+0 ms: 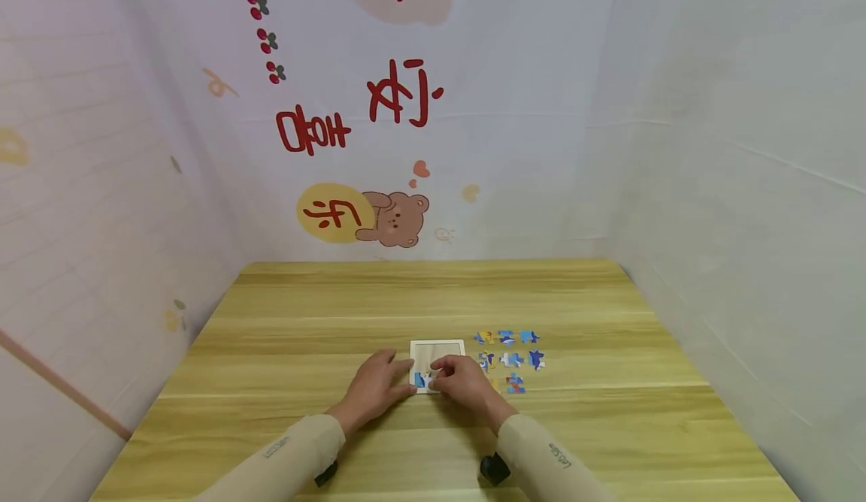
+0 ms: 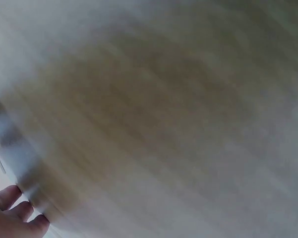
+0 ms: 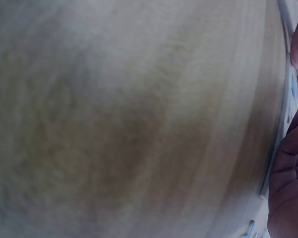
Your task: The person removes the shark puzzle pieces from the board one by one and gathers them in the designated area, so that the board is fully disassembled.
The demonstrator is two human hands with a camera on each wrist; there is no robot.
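Observation:
A small white-rimmed puzzle tray (image 1: 412, 352) lies on the table in the head view, with blue and white puzzle pieces (image 1: 419, 379) in its lower left corner. My left hand (image 1: 374, 388) rests against the tray's left side, thumb and forefinger apart at the rim. Over the tray's lower right part, my right hand (image 1: 465, 384) pinches a small pale puzzle piece (image 1: 428, 376) between thumb and forefinger, at the other pieces. The fingers partly hide it. Fingertips (image 2: 23, 210) show at the left wrist view's lower left; the right wrist view catches my right hand (image 3: 290, 183) at its edge.
Right of the tray, several loose puzzle pieces (image 1: 512, 360) lie in rough rows, some partly behind the right hand. The wood-grain table (image 1: 304, 322) meets white printed cloth walls (image 1: 514, 186) at the back and sides.

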